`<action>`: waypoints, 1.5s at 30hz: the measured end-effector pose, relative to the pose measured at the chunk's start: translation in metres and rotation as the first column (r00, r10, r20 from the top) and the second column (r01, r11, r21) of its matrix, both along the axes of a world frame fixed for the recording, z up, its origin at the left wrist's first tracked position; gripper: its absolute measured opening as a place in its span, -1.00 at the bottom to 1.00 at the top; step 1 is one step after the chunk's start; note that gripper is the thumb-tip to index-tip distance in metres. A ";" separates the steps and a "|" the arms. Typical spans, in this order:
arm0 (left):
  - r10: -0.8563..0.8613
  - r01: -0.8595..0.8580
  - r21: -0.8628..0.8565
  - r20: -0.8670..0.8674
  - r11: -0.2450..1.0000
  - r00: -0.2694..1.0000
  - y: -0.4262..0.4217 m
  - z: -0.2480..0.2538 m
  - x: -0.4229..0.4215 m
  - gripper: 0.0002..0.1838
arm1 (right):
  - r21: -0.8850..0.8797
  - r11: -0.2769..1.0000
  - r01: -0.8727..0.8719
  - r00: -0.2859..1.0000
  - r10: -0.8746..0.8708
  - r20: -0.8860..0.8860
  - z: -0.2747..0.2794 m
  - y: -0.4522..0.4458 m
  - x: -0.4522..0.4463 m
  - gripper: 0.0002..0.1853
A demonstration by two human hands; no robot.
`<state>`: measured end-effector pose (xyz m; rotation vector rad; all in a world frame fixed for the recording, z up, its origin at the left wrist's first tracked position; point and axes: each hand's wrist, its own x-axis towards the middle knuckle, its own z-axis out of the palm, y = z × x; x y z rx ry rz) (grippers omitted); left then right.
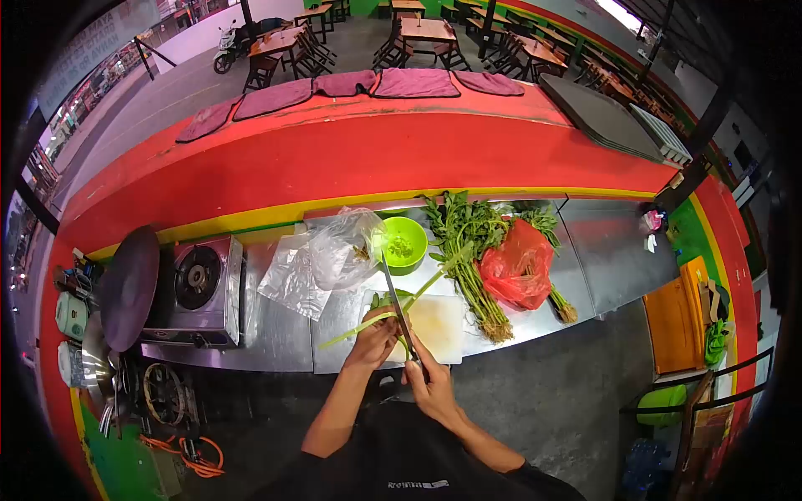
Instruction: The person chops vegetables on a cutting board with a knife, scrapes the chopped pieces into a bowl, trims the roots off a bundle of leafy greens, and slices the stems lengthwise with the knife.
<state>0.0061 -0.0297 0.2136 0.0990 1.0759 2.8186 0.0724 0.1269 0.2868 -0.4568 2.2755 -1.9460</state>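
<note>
My left hand (374, 341) is closed around a green leafy stem (338, 336) above the near edge of the pale cutting board (441, 321). In my right hand (428, 386) is a long knife (396, 298), its blade pointing away from me and crossing the stems close to my left fingers. Another light green stem (428, 285) slants up to the right behind the blade. Past the board stands a bright green bowl (415, 259) with small chopped bits inside. A bundle of leafy greens with roots (476, 296) lies to the right of the board.
A red plastic bag (518, 265) rests on more greens at the right. Clear plastic bags (334, 250) lie left of the bowl. A gas stove (200, 280) and an upright dark round pan (131, 288) stand farther left. A red wall (359, 150) borders the steel counter.
</note>
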 end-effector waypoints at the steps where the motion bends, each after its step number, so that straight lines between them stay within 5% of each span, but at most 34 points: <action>1: 0.013 -0.011 0.062 -0.026 0.998 1.000 0.003 0.003 0.000 -0.66 | -0.003 1.000 -0.006 1.000 0.006 -0.001 -0.001 0.000 0.000 -0.41; 29: -0.032 0.038 0.090 -0.070 0.995 0.997 0.015 0.015 -0.016 -0.81 | -0.014 1.000 0.013 0.999 -0.014 -0.040 -0.002 0.009 0.006 -0.45; 31: -0.053 0.064 0.055 -0.187 0.996 0.981 0.014 0.014 -0.016 -0.67 | 0.025 1.000 -0.006 0.999 0.007 -0.038 0.002 0.009 0.007 -0.44; 35: -0.050 0.069 0.085 -0.209 0.994 0.977 0.012 0.015 -0.017 -0.81 | 0.032 0.999 -0.020 0.999 0.021 -0.025 0.009 0.008 0.007 -0.44; 45: -0.045 0.049 0.006 -0.259 0.999 0.965 0.004 0.017 -0.019 -0.76 | 0.032 0.999 -0.019 0.999 0.020 -0.050 0.005 0.004 0.005 -0.44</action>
